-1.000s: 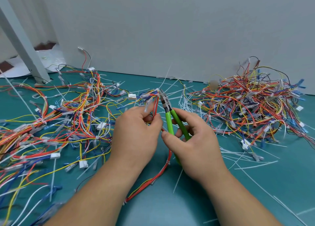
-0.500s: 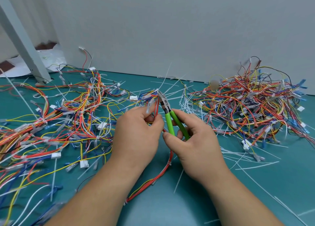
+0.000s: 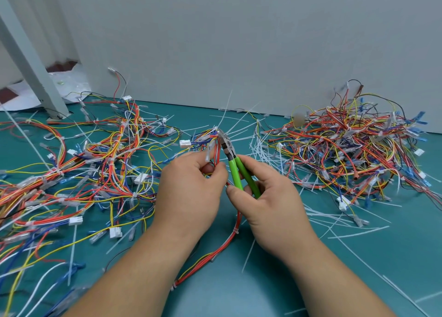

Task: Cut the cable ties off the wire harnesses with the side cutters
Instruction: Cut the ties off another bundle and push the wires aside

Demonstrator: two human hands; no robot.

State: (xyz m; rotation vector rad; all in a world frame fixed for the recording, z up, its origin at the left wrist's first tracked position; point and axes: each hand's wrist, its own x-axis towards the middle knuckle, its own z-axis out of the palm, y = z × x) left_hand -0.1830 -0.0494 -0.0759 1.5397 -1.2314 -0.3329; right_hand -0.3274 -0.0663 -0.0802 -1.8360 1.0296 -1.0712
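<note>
I see my left hand (image 3: 191, 192) pinching a red, yellow and blue wire harness (image 3: 235, 228), upright just left of the green-handled steel side cutters (image 3: 235, 171). My right hand (image 3: 270, 202) is wrapped round the cutters' handles, their tip at a white plastic cable tie (image 3: 216, 128) atop the harness. Right of the cutters lies a tangled wire heap (image 3: 346, 149). Left of them, tied bundles (image 3: 95, 163) sprawl over the teal mat (image 3: 239, 292).
</note>
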